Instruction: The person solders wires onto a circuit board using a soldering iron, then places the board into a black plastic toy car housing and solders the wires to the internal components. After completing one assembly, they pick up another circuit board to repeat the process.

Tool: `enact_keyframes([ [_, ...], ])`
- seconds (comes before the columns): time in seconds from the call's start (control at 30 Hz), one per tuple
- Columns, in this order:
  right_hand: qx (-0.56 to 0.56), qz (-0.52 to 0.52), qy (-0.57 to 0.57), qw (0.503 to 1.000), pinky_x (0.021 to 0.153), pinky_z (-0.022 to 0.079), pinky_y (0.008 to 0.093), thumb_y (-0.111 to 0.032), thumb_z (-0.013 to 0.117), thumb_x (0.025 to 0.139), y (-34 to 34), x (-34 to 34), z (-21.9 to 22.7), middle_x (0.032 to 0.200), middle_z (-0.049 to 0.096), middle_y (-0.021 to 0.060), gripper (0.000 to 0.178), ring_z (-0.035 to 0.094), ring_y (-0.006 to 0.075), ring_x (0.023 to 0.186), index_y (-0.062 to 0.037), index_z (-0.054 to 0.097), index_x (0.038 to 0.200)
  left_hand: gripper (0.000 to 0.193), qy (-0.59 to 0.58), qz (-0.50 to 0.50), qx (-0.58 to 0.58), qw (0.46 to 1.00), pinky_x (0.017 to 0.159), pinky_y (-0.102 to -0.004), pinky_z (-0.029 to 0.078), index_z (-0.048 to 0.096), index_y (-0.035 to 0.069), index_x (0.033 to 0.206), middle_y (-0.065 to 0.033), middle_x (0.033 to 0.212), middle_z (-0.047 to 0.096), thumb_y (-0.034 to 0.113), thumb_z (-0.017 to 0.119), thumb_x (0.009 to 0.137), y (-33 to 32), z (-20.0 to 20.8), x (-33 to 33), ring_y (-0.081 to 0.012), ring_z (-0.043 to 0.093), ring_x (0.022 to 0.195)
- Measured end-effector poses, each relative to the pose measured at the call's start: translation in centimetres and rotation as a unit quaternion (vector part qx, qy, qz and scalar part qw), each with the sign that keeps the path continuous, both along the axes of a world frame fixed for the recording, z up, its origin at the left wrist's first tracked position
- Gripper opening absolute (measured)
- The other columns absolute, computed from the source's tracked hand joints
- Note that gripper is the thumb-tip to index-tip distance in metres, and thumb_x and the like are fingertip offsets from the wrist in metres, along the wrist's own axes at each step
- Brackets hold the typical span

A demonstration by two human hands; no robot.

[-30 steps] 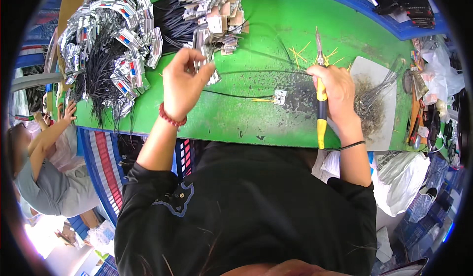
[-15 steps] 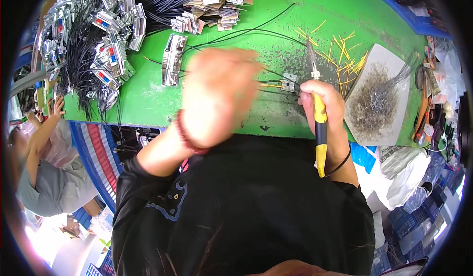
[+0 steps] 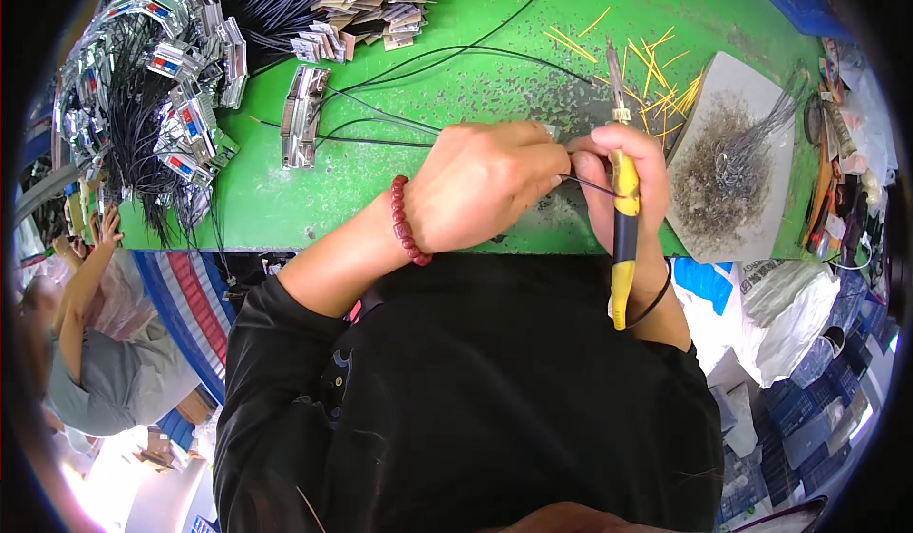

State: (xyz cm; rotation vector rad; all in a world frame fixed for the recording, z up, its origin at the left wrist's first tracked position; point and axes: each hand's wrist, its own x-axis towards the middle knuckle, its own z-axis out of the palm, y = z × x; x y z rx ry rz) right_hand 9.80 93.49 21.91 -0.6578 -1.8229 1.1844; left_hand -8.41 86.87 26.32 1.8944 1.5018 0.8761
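Observation:
My right hand (image 3: 635, 176) is closed around the yellow and black handle of a soldering iron (image 3: 623, 248), its metal tip pointing to the far side. My left hand (image 3: 499, 181), with a red bead bracelet, is closed just left of it, fingertips pinching a thin black wire (image 3: 592, 186) that runs to my right fingers. Both hands nearly touch. A small circuit board is mostly hidden behind my left fingers; only a pale edge shows. Left of my hand, a silver metal connector housing (image 3: 302, 119) lies on the bench with black wires trailing from it.
Piled at the far left of the green bench (image 3: 276, 191) are metal housings with black leads (image 3: 185, 115). More boards with wires (image 3: 371, 19) lie behind. Yellow wires (image 3: 656, 72) lie scattered beside a soiled grey plate (image 3: 732, 172). Another person's hand (image 3: 105, 229) is at the left edge.
My left hand has moved right, from near the housing to my right hand, and now pinches a black wire. It covers the circuit board seen before. The soldering iron stays in my right hand.

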Motion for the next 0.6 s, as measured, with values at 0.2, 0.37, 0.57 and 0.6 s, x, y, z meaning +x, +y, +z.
enact_keyframes([
  [0.2,-0.091,0.009,0.037,0.995,0.078,0.055,0.0300,0.010,0.054,0.091,0.6,1.7,1.2,0.103,0.068,0.0227,0.033,0.068,0.0195,0.084,-0.0028,0.043,0.119,0.004,0.066,0.080,0.045,0.994,0.055,-0.0393,0.049,0.062,0.010,0.079,-0.0068,0.074,0.056,0.009,0.066,0.079,-0.7,-0.7,-0.8,-0.0293,0.061,0.065],
  [0.37,0.013,0.004,-0.064,0.998,0.078,0.053,0.0292,0.014,0.065,0.082,-0.3,1.2,1.4,0.092,0.070,0.0170,0.049,0.068,0.0186,0.082,-0.0040,0.045,0.122,0.007,0.082,0.080,0.040,0.993,0.057,-0.0382,0.050,0.066,0.008,0.084,-0.0077,0.076,0.060,0.007,0.069,0.078,-0.8,-0.8,-1.1,-0.0283,0.062,0.067],
  [0.57,-0.010,-0.025,0.008,1.000,0.069,0.056,0.0270,0.012,0.071,0.078,-0.8,0.0,0.2,0.090,0.068,0.0118,0.044,0.070,0.0164,0.079,-0.0024,0.053,0.116,0.010,0.034,0.109,0.070,0.991,0.057,-0.0369,0.051,0.065,0.008,0.083,-0.0075,0.078,0.062,0.009,0.072,0.076,-0.1,-0.6,0.8,-0.0276,0.063,0.067],
  [0.6,-0.015,-0.028,0.027,0.999,0.067,0.055,0.0268,0.012,0.071,0.079,-0.8,-0.2,0.1,0.090,0.068,0.0118,0.044,0.070,0.0165,0.079,-0.0024,0.053,0.117,0.011,0.017,0.119,0.090,0.989,0.056,-0.0372,0.051,0.062,0.009,0.081,-0.0068,0.076,0.059,0.012,0.071,0.076,-0.1,-1.0,1.1,-0.0275,0.062,0.065],
])
